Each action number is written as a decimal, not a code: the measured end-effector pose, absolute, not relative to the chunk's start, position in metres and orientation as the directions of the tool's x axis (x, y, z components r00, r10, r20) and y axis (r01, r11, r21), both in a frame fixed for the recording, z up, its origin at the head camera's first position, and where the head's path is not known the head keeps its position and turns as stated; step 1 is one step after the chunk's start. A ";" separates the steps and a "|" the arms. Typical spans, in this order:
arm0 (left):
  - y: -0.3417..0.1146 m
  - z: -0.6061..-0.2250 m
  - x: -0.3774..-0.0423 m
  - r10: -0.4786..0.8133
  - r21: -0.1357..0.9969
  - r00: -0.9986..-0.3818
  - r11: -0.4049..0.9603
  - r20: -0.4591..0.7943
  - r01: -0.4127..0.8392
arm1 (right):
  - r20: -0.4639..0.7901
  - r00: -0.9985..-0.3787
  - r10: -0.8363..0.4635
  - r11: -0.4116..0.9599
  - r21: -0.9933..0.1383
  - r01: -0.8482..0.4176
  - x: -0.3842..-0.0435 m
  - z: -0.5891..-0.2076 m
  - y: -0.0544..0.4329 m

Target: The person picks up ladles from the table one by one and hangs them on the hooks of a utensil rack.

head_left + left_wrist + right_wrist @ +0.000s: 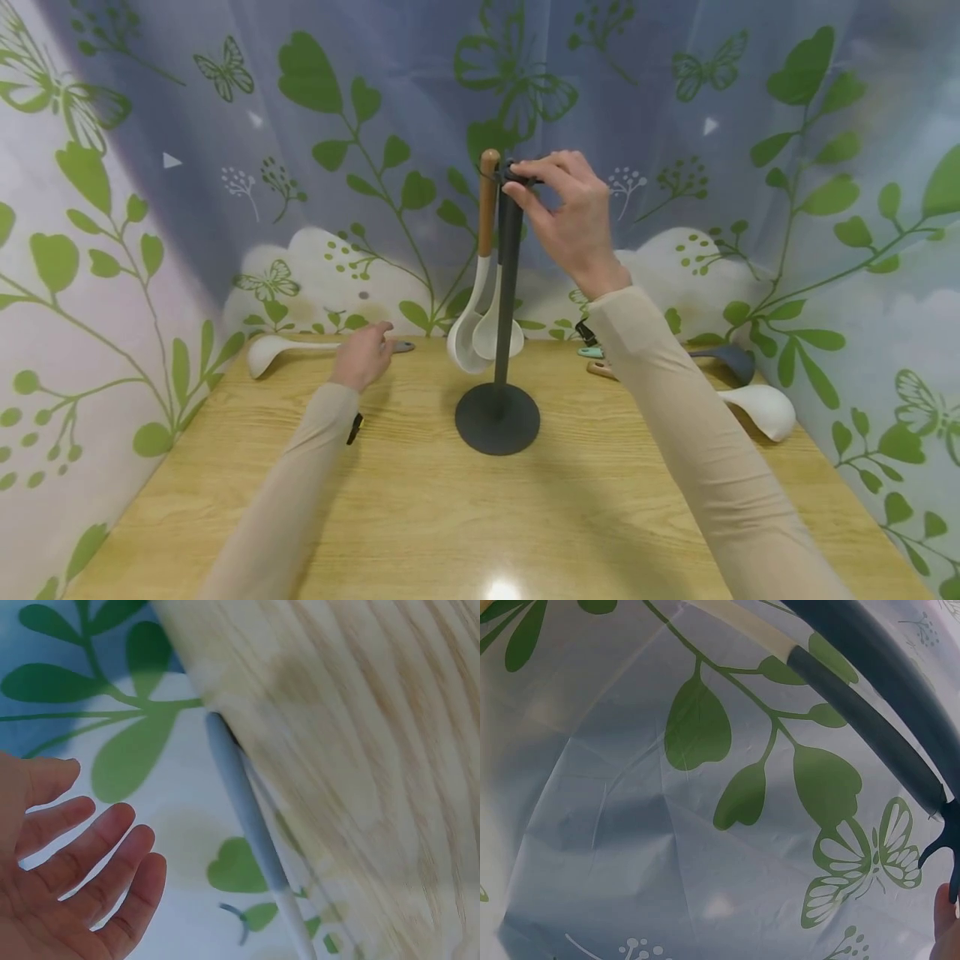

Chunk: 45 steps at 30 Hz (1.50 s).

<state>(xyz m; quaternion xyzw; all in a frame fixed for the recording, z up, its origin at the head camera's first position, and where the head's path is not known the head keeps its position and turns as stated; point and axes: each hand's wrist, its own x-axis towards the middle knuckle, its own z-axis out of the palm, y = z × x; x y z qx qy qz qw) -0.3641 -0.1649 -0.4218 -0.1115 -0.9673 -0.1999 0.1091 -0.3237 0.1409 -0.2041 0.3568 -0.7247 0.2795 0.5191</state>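
A dark utensil stand (507, 292) with a round base rises from the table. My right hand (566, 208) pinches the hooked top of it between thumb and fingers; in the right wrist view, fingertips touch the dark hooks (949, 832). A white ladle with a wooden handle (487, 208) hangs from the stand. Beside it, partly behind the pole, hangs a white ladle with a dark handle (487, 333). My left hand (363, 358), fingers spread, is over a white ladle with a grey handle (405, 346); the left wrist view shows the palm apart from that handle (244, 802).
Right of the stand, a dark ladle (731, 362) and a white ladle (772, 412) lie on the wooden table (420, 517), partly hidden by my right forearm. Turquoise (590, 352) and brown handle ends (600, 368) show beyond the sleeve. A leaf-patterned curtain (360, 275) borders the table.
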 end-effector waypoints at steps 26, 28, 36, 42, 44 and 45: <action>-0.236 -0.462 -0.382 0.091 0.242 -0.980 0.961 0.178 0.133 | 0.956 -0.191 -0.224 0.586 -0.025 -0.810 -0.322 -0.203 0.140; -0.238 -0.463 -0.382 0.089 0.245 -0.984 0.961 0.153 0.125 | 0.955 -0.195 -0.224 0.585 -0.028 -0.811 -0.322 -0.204 0.140; -0.236 -0.458 -0.379 0.081 0.220 -0.983 0.969 0.163 0.116 | 0.953 -0.195 -0.230 0.586 -0.024 -0.810 -0.322 -0.201 0.139; -0.233 -0.461 -0.379 0.078 0.193 -0.987 0.976 0.143 0.105 | 0.951 -0.210 -0.227 0.596 -0.035 -0.802 -0.321 -0.204 0.141; -0.233 -0.462 -0.381 0.082 0.182 -0.987 0.978 0.140 0.106 | 0.951 -0.206 -0.229 0.595 -0.031 -0.803 -0.322 -0.204 0.142; -0.233 -0.461 -0.382 0.085 0.175 -0.986 0.978 0.143 0.110 | 0.952 -0.203 -0.230 0.595 -0.027 -0.803 -0.322 -0.203 0.142</action>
